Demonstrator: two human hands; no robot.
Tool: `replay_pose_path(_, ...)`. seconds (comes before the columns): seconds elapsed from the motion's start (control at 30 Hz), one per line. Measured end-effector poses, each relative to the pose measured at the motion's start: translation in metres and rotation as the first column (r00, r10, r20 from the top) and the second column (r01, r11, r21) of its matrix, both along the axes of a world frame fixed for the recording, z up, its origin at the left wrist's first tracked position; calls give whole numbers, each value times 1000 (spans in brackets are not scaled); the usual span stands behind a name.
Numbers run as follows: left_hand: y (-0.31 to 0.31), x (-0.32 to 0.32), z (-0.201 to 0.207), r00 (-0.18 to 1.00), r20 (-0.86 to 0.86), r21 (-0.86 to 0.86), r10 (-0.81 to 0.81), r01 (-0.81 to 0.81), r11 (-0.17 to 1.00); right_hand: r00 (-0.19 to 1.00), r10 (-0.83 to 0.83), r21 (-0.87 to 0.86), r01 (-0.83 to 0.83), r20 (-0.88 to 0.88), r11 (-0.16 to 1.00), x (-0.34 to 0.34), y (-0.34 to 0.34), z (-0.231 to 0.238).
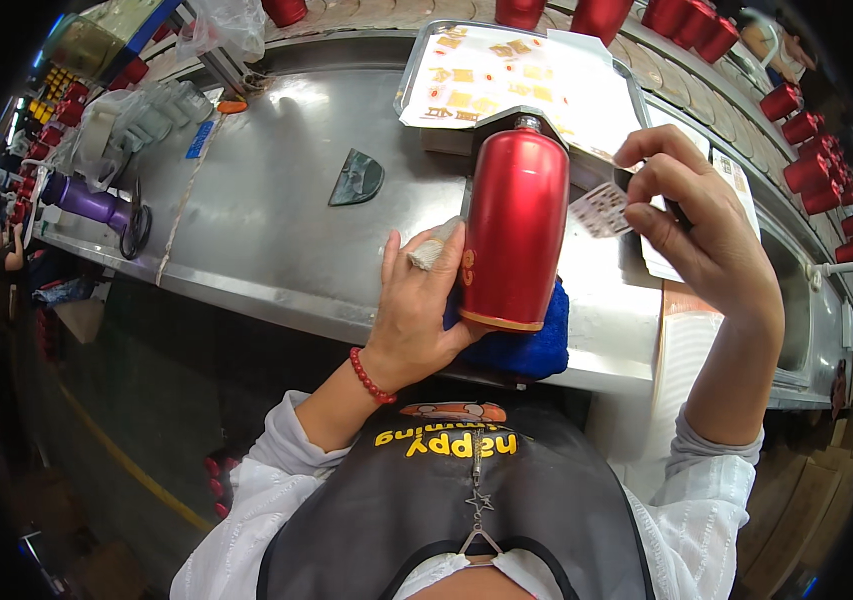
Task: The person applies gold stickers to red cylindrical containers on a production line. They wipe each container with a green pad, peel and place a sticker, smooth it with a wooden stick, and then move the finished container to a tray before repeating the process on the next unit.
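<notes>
A shiny red metal bottle (519,225) lies in front of me, its neck pointing away against a dark angular holder. A blue cloth (519,338) is under its near end. My left hand (415,300) grips the bottle's lower left side, thumb at the base; one finger is wrapped in whitish tape. To the right of the bottle, my right hand (692,205) is raised with its fingers bent. At its thumb and fingertips is a small, pale patterned sheet (602,210). Something dark shows between those fingers, too hidden to name.
Behind the bottle, a tray (412,75) bears a white sheet with orange and brown prints. A dark green scraper-like piece (357,178) lies left on the metal table (277,215). Further left is a purple cylinder (87,203) with a cord. Red bottles (717,35) line the back; a sink (797,320) is right.
</notes>
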State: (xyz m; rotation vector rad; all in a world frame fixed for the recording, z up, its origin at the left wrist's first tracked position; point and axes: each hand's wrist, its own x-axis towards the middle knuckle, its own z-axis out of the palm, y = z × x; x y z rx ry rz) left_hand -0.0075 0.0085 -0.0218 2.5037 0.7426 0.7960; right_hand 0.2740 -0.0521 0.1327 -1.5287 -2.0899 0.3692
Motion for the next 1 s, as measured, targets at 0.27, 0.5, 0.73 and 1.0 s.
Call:
replay_pose_path(0.27,3,0,-5,1000,2,-33,-25,25,999,995,-39,123,28,88,992,-28,36,-48)
replay_pose_path(0.5,16,-7,4,977,124,-161,-172,191,968,990,-104,167,87,93,982,-34,37,-51)
replay_pose_path(0.73,41,42,31,929,370,-467,-1,187,864,991,-124,200,114,39,973,-38,39,-55)
replay_pose_path(1.0,50,60,24,905,423,-553,42,221,803,973,-212,266,230,-95,936,-39,37,-69)
